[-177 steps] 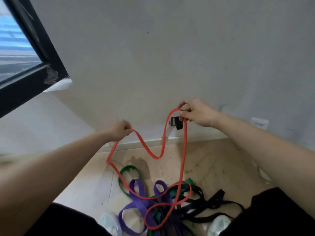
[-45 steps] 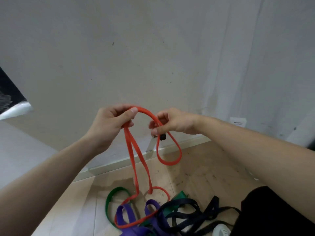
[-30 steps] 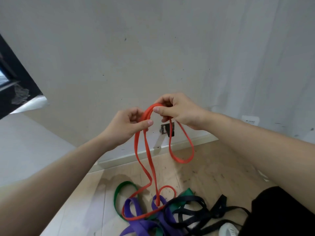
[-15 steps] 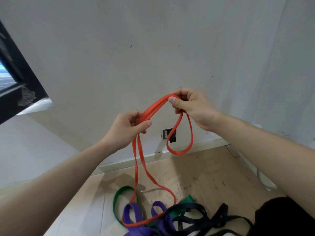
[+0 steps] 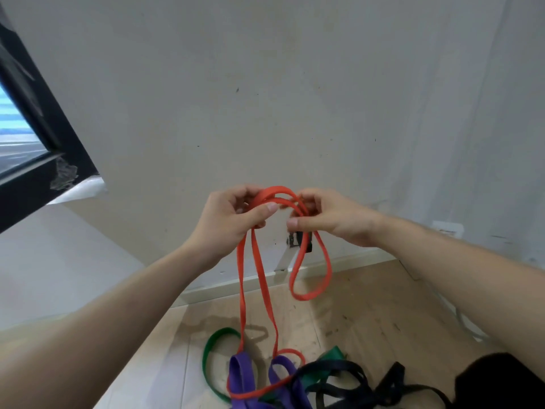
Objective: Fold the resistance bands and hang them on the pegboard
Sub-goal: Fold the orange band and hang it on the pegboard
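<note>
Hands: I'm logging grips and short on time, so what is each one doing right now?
Left hand: closed, pinching the red band at its gathered top.
Right hand: closed on the same red band, holding the shorter loop.

I see both bare forearms reaching up and forward, converging at the orange band. My left hand sits just left of the band's top arc, thumb laid across the front, fingers curled over and closed on the strands. My right hand sits just right of that arc, nearly touching the left, thumb pointing left beneath it, its curled grip pinching the band. Both wrists are fairly straight.
</note>
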{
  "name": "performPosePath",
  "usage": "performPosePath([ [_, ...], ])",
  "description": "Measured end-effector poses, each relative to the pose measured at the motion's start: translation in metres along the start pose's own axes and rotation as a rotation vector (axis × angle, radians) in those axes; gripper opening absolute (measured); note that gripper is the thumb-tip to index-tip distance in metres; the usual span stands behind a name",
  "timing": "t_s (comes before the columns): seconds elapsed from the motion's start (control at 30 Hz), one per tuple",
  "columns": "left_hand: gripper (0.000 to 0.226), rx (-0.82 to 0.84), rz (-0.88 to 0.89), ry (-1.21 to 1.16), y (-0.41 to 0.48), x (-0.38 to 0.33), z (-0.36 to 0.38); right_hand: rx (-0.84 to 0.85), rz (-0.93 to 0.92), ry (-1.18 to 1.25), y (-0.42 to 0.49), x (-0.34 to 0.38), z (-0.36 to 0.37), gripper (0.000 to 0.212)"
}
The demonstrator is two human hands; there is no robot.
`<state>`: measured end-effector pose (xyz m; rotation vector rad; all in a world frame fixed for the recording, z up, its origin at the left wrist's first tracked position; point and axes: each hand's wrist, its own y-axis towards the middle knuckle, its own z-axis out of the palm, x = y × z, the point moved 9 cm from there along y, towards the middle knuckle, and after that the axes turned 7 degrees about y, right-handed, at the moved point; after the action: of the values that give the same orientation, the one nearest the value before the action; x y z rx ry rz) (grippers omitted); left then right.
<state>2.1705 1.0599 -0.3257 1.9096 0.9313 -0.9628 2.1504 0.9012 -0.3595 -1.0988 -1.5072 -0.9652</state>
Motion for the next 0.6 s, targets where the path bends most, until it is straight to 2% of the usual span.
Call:
performPosePath([
  [0.07,0.012,0.042,-0.012,0.018,-0.002,0.002,0.005,-0.05,-0.067,0.002,-0.001,0.018,0.002,0.03],
  [0.2,0.018,0.066,-0.066,0.042,-0.004,0.012,0.007,-0.158,-0.142,-0.244,-0.004,0.04,-0.002,0.012],
  [0.3,0.018,0.085,-0.112,0.058,-0.005,0.02,0.009,-0.191,-0.169,-0.309,-0.005,0.045,-0.008,0.015],
  [0.6,0.038,0.18,-0.174,-0.043,-0.007,0.03,0.022,-0.196,-0.186,-0.044,-0.008,0.042,-0.022,0.014],
])
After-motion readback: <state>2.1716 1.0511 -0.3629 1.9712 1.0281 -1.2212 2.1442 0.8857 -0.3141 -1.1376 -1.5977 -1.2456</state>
